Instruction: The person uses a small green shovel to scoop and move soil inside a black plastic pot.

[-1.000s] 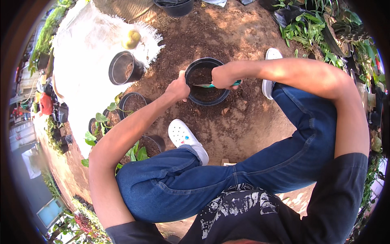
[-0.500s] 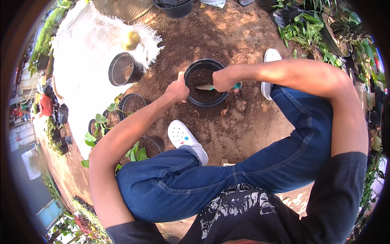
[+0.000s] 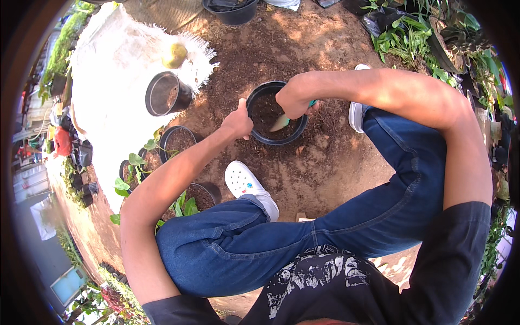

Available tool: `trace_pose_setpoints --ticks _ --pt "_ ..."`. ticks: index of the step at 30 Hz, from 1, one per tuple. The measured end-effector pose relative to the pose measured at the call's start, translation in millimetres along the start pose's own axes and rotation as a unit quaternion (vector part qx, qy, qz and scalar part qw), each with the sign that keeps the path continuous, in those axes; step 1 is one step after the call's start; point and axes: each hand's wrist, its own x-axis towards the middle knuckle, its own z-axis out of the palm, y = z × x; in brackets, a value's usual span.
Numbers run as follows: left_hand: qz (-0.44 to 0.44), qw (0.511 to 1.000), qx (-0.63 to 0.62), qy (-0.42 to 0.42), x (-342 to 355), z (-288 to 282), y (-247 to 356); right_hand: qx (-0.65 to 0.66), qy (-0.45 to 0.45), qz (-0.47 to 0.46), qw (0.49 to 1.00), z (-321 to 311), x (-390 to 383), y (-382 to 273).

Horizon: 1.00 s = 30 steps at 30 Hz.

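Your left hand [image 3: 238,123] grasps the left rim of the black pot [image 3: 275,142], which stands on the ground [image 3: 311,176] ahead; your right hand [image 3: 294,102] clenches the trowel [image 3: 279,123], blade angled down at the soil [image 3: 264,110]. Brace that rim firmly; work the blade clear of the wall.

The main pot [image 3: 276,142] stands on the ground [image 3: 319,173] in front of the person, with soil [image 3: 263,110] in it. The left grip [image 3: 237,123] is at its left rim; the right grip [image 3: 297,97] is above its right side, with the trowel [image 3: 280,123] reaching down inside. The left shoe [image 3: 242,180] rests nearer the person, the right shoe [image 3: 355,116] to the pot's right. Leftward lies a sheet [image 3: 111,70], a second pot [image 3: 186,98] at its right edge and a fruit [image 3: 174,54] behind that. More pots [image 3: 214,192] stand beside the left forearm [image 3: 173,172]. A tub [image 3: 234,15] stands farthest forward.
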Motion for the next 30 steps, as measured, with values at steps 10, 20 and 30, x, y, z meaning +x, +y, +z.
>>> trace_pose_setpoints --ticks 10,20,30 --pt "-0.01 1.0 -0.01 -0.009 -1.3 1.2 -1.7 0.062 0.003 -0.027 0.998 20.5 36.5 -8.7" --pt "0.002 1.0 -0.014 -0.026 -2.6 -3.5 -0.5 -0.024 -0.083 -0.02 0.996 3.9 14.0 -2.9" --pt "-0.011 1.0 0.01 -0.015 2.6 -0.8 -1.5 -0.103 -0.077 0.028 0.991 -8.5 -12.1 -10.8"
